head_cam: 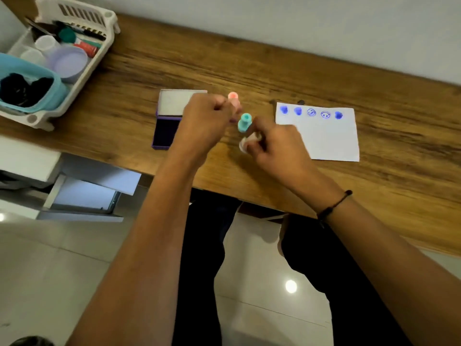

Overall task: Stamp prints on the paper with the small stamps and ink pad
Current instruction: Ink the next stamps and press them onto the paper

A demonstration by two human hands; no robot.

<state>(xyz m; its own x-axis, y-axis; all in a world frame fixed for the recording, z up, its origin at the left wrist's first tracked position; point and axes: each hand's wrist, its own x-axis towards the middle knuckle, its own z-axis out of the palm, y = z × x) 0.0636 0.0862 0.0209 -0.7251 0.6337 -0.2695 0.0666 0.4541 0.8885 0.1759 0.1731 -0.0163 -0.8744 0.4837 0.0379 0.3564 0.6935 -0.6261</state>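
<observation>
A white paper [329,143] lies on the desk at the right, with several blue prints in a row along its far edge. The purple ink pad [166,132] sits open at the left, its grey-lined lid [174,102] folded back. My left hand [202,123] covers part of the pad, its fingers closed on a pink stamp [233,98]. My right hand [277,143] grips a small white stamp [245,144] just left of the paper. A teal stamp [244,123] stands tilted between the hands, against my right fingertips; whether they hold it is unclear.
A white plastic basket [99,56] at the far left holds tubs, jars and a light blue container [53,96]. The wooden desk [249,66] runs along a white wall. Its front edge crosses under my forearms, with tiled floor below.
</observation>
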